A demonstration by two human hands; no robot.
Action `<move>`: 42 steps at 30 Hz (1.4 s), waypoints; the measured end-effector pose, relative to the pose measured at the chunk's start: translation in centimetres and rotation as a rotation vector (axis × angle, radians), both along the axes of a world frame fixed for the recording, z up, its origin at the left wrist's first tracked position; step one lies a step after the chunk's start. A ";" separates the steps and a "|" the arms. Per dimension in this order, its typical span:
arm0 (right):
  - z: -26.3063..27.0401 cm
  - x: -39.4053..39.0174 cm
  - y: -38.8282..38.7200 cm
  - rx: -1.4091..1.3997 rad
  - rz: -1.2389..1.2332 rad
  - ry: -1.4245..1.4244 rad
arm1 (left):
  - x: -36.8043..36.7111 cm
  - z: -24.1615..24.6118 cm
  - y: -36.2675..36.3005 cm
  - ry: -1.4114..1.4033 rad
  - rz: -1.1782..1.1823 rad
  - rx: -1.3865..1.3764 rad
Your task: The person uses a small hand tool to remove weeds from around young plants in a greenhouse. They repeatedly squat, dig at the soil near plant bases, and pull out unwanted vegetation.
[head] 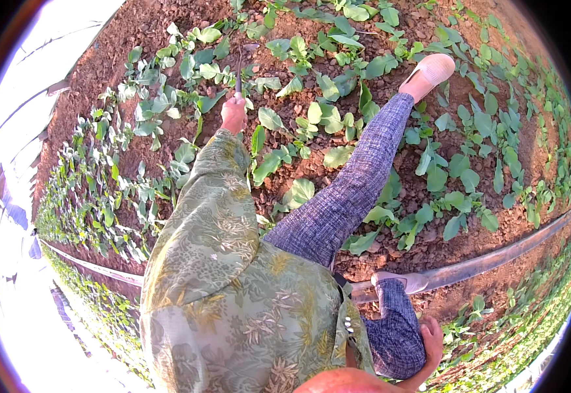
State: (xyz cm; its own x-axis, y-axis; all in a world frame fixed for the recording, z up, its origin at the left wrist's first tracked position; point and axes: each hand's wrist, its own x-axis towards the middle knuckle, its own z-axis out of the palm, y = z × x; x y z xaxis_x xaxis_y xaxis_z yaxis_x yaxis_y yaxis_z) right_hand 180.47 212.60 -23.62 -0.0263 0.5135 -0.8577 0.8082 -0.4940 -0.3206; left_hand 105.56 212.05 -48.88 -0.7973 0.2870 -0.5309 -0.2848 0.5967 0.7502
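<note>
At the upper left, my left hand (234,116) is closed round the dark handle of a small hand hoe (238,81). Its thin metal neck reaches away from me, and the small blade lies close to the soil among broad-leaved seedlings (210,71). My right hand (431,339) is at the lower right, against my bent knee in dark woven trousers (396,351). Its fingers look bent and are partly hidden; no object shows in it. Leafy green plants (329,118) grow in loose brown soil between my left arm and my outstretched leg.
One light shoe (435,70) stands among plants at the upper right; the other (413,282) is beside a dark pipe or hose (496,265) crossing the bed. Denser seedlings (84,186) grow at the left, near bright sheeting (10,147). More plants (521,319) line the lower right.
</note>
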 end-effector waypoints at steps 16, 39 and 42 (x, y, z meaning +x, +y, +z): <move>-0.2 0.6 -0.8 0.028 -0.037 0.015 | 3.6 2.9 -4.3 0.060 -0.082 0.010; 0.1 -0.6 -1.0 0.086 0.035 -0.054 | -1.0 0.4 10.2 0.317 -0.446 -0.085; 0.3 0.5 -2.1 0.065 -0.040 -0.092 | 1.6 2.0 15.8 0.186 -0.467 0.017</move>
